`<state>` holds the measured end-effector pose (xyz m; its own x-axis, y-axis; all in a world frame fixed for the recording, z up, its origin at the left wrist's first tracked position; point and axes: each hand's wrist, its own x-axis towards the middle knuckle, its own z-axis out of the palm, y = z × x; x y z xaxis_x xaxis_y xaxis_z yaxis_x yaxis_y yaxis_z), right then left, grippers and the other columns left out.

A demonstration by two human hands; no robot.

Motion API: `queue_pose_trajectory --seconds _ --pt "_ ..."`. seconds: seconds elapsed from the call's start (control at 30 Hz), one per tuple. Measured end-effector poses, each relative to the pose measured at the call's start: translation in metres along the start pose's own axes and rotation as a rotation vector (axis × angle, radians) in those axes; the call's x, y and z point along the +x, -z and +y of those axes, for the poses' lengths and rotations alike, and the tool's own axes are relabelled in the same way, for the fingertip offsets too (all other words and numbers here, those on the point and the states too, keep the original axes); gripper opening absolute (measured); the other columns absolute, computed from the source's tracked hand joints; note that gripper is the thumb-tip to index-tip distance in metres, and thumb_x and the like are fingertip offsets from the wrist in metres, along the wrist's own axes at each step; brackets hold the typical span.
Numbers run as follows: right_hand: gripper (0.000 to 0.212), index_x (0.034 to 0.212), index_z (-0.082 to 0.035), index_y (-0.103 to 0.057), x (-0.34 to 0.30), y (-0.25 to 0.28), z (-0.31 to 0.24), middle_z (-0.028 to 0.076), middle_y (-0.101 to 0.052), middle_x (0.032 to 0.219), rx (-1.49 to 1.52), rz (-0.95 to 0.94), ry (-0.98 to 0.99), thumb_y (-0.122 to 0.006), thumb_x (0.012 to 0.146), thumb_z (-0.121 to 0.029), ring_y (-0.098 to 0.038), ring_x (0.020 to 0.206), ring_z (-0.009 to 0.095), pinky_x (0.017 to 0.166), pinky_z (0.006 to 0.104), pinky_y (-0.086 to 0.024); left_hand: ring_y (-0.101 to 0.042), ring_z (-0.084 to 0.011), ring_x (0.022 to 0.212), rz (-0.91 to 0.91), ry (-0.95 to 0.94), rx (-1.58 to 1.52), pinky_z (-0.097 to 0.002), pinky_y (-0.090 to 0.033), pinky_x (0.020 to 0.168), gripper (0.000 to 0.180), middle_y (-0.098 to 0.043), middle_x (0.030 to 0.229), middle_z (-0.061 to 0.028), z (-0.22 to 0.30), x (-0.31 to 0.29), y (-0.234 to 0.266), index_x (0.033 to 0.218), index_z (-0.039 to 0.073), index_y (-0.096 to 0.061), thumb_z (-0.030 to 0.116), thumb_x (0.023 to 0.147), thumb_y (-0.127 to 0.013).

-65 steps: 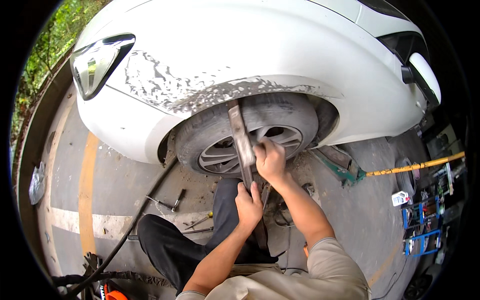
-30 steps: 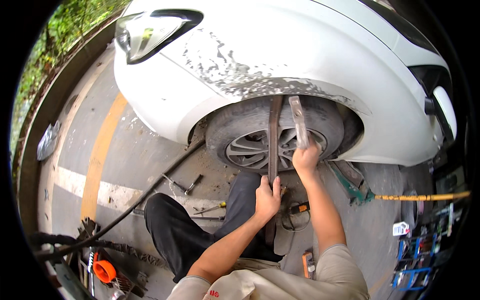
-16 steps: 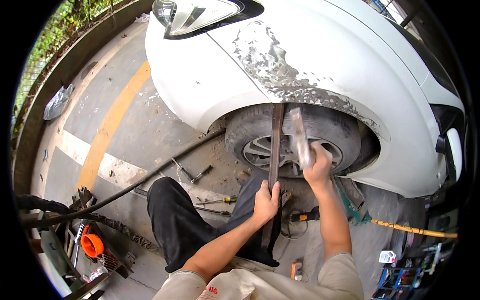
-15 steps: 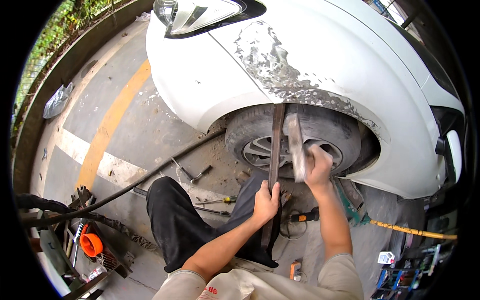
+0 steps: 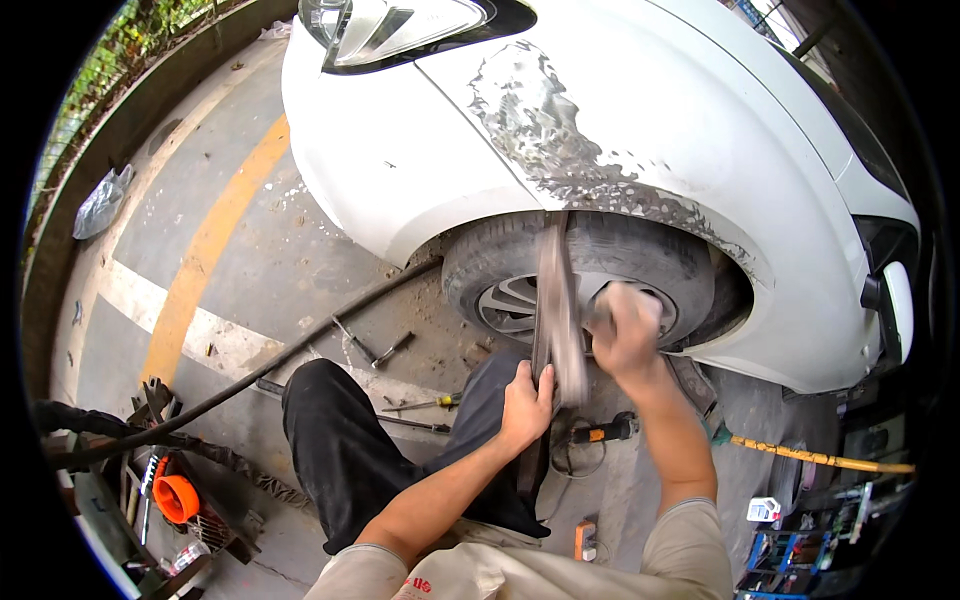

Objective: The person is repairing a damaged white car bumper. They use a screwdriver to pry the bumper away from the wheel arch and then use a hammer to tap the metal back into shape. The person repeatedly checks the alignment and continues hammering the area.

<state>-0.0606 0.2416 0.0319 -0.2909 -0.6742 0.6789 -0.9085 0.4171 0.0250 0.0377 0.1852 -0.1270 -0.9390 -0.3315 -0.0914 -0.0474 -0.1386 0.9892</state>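
Observation:
My left hand (image 5: 525, 405) is closed around a long flat metal bar (image 5: 530, 468). The bar stands upright between my legs, its top reaching the lip of the white car's front fender (image 5: 700, 130). In my right hand (image 5: 628, 335) is a hammer (image 5: 566, 340), smeared by motion; its long head lies against or just beside the bar, and I cannot tell whether they touch. Above the wheel arch, a dented patch (image 5: 545, 130) of the fender shows bare grey metal. Behind the bar sits the tyre (image 5: 480, 265) with its silver rim.
A black hose (image 5: 330, 325) crosses the floor at left. Hand tools (image 5: 375, 350), a screwdriver (image 5: 447, 400) and an orange-black power tool (image 5: 605, 431) lie around my legs. A tool cart (image 5: 120, 500) with an orange funnel (image 5: 176, 498) stands lower left; a yellow hose (image 5: 820, 458) runs right.
The hammer has swung down and left, from right of the bar to in front of it. My left hand still grips the bar. The whole view has shifted slightly.

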Motion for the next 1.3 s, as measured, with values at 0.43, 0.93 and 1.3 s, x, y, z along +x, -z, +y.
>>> queue_pose_trajectory --seconds 0.43,0.93,1.3 --pt "0.043 0.071 -0.005 -0.049 -0.022 -0.008 -0.007 0.011 -0.043 0.057 -0.079 -0.029 -0.034 -0.06 0.089 -0.041 -0.048 0.045 0.032 0.042 0.0414 -0.037 -0.064 -0.0422 0.073 0.01 -0.111 0.028 -0.0443 -0.049 0.062 0.024 -0.063 0.076 -0.0252 -0.018 0.008 -0.005 0.096 -0.003 -0.05 0.021 0.095 -0.052" --pt "0.051 0.071 -0.004 -0.047 -0.02 -0.011 0.007 0.009 -0.044 0.054 -0.082 0.039 0.094 -0.057 0.089 -0.05 -0.049 0.044 0.028 0.041 0.0357 -0.036 -0.055 -0.033 0.057 -0.025 -0.012 -0.019 -0.0401 -0.043 0.051 0.03 -0.055 0.063 -0.0169 -0.023 -0.003 -0.004 0.092 -0.003 -0.049 0.027 0.098 -0.051" --pt "0.05 0.065 -0.007 -0.044 -0.021 -0.028 0.023 0.006 -0.048 0.056 -0.136 0.048 0.0 -0.059 0.088 -0.049 -0.055 0.047 0.024 0.041 0.0339 -0.041 -0.054 -0.026 0.05 -0.007 0.026 -0.063 -0.0377 -0.04 0.046 0.028 -0.053 0.059 -0.0115 -0.04 0.006 -0.013 0.086 0.001 -0.046 0.026 0.098 -0.052"
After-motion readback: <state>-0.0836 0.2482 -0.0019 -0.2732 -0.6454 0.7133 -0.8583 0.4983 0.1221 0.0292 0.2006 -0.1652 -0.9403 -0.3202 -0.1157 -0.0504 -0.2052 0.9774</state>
